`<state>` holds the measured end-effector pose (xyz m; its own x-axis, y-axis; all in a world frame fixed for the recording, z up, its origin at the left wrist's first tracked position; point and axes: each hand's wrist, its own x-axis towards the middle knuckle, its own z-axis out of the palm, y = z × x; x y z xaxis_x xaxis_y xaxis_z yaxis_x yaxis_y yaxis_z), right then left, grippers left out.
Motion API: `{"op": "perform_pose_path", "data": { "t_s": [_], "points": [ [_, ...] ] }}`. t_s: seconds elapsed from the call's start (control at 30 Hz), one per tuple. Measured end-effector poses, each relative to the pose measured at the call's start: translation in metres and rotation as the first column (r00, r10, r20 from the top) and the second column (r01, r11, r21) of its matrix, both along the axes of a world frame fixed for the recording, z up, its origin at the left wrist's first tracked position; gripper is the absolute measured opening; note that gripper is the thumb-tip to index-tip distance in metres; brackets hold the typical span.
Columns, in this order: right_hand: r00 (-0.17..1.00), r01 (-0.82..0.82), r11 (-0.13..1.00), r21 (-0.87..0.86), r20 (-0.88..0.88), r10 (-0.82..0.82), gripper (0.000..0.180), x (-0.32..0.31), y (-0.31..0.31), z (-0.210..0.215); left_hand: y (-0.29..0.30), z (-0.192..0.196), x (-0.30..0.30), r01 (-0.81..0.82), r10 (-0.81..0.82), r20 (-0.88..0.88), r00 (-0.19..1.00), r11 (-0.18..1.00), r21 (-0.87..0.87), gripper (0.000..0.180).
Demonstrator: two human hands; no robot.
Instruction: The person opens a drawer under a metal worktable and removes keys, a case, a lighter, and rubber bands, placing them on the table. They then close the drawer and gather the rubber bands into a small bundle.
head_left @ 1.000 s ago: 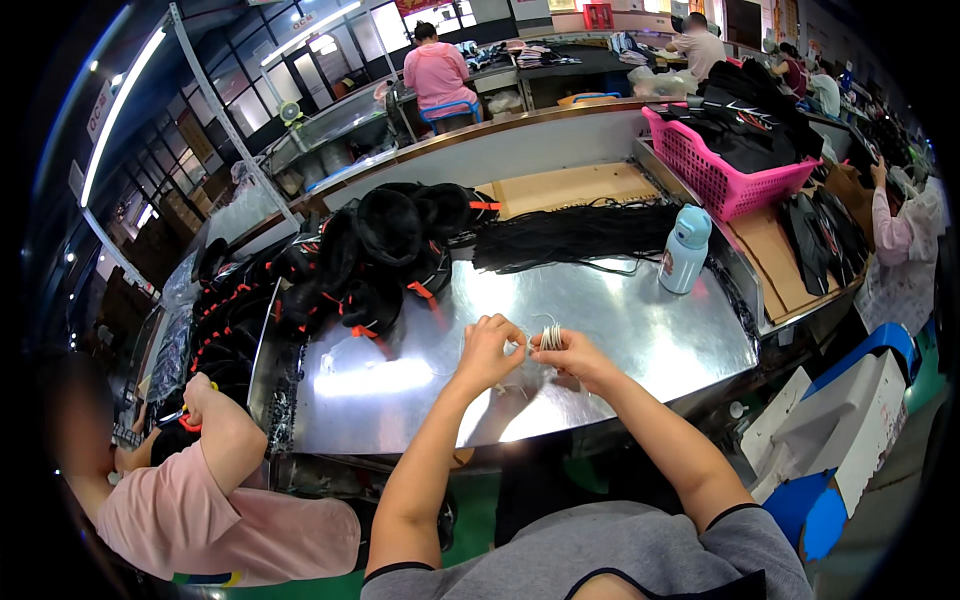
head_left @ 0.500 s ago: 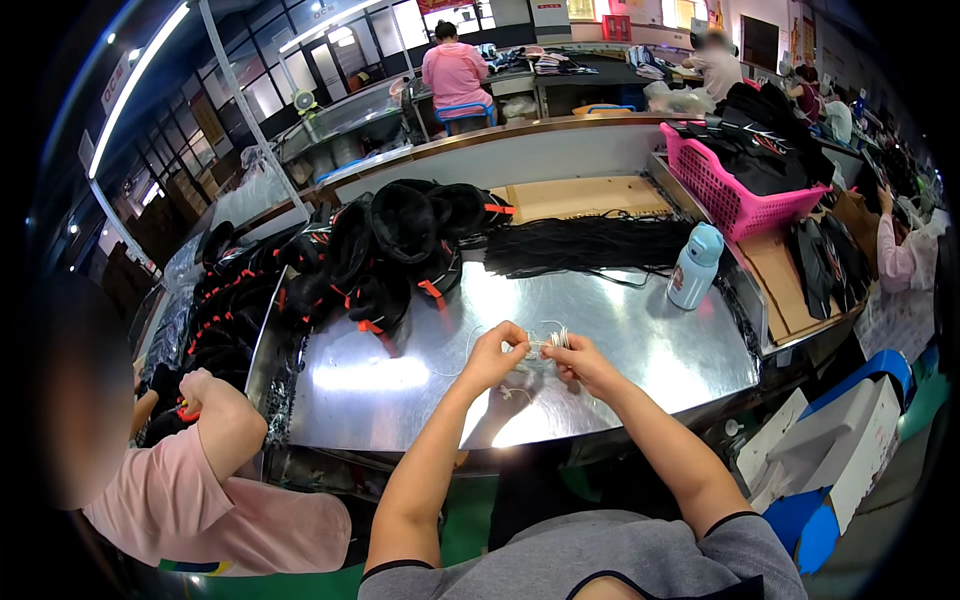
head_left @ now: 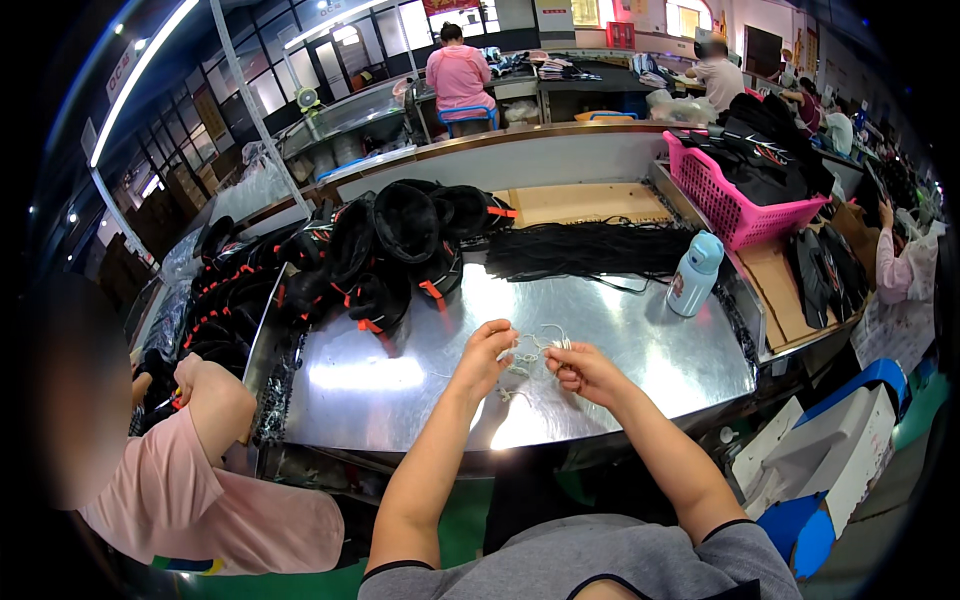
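Thin white string (head_left: pixel 529 356) hangs in loose loops between my two hands, just above the metal tabletop (head_left: pixel 400 420). My right hand (head_left: pixel 583 373) is closed, thumb against forefinger, on a small wound bundle of the string. Off to its left, my left hand (head_left: pixel 484 358) has its fingers curled round a strand, which stretches across toward the bundle. A knotted bit of white string (head_left: pixel 505 394) shows below them, over the metal surface.
Black plush pieces with orange-red tabs (head_left: pixel 405 225) are heaped at the left. Black cords (head_left: pixel 580 247) lie across the back. A light-blue bottle (head_left: pixel 694 275) stands at right, before a pink basket (head_left: pixel 730 195). A co-worker's arm (head_left: pixel 218 395) is close on the left.
My hands have moved apart, the left one shifting slightly left and the right one slightly right. The string between them now hangs in looser loops.
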<state>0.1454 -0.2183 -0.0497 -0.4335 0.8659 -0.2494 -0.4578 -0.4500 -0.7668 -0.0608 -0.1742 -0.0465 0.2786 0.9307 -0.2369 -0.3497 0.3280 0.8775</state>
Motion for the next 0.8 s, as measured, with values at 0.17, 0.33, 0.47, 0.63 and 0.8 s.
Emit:
{"op": "perform_pose_path", "data": {
  "t_s": [0.17,0.33,0.47,0.63,0.8],
  "points": [
    [0.986,0.031,0.997,-0.074,-0.159,-0.042,0.012,0.008,0.002,-0.009,-0.001,0.004,-0.002,0.014,-0.007,-0.101,0.995,0.998,0.066,0.020],
    [0.967,0.099,0.977,-0.189,-0.212,-0.140,0.017,0.006,0.001,-0.004,-0.004,0.017,0.002,0.115,-0.066,-0.198,0.978,0.963,0.245,0.025],
    [0.959,0.051,0.968,-0.247,-0.257,-0.116,0.019,-0.004,-0.003,0.003,-0.006,0.019,0.010,0.177,-0.056,-0.329,0.943,0.920,0.349,0.024],
    [0.951,0.032,0.976,-0.214,-0.295,-0.096,0.019,-0.002,-0.003,-0.004,-0.022,0.032,0.023,0.432,0.111,-0.677,0.728,0.693,0.578,0.026],
    [0.949,0.086,0.990,-0.111,-0.292,-0.115,0.017,0.008,0.004,-0.010,-0.028,0.034,0.027,0.493,0.280,-0.709,0.647,0.556,0.669,0.028]
  ]
}}
